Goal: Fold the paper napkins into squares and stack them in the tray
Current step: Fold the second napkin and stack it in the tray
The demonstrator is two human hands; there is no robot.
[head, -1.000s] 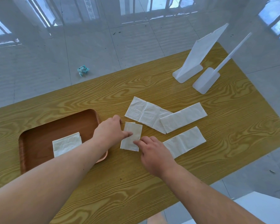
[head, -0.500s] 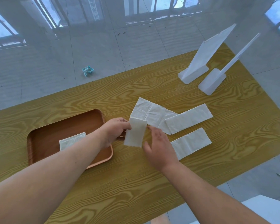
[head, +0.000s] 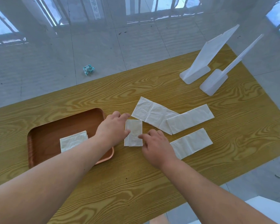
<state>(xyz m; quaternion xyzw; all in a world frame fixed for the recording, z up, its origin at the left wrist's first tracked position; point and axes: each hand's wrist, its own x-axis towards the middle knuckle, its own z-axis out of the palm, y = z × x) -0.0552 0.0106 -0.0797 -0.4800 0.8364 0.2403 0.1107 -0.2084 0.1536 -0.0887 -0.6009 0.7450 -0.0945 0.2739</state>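
Napkin two [head: 133, 133]: you're pressing it flat, left hand [head: 111, 128] and right hand [head: 157, 146] open-fingered, one folded napkin [head: 73, 141] sitting in the tray [head: 44, 131], three long napkins [head: 191, 118] waiting.

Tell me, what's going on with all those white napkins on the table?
A person is folding paper napkins. The left hand and the right hand touch a partly folded napkin lying on the wooden table beside the brown tray. One folded square already lies in the tray. Three long napkins wait further right, two of them overlapping.
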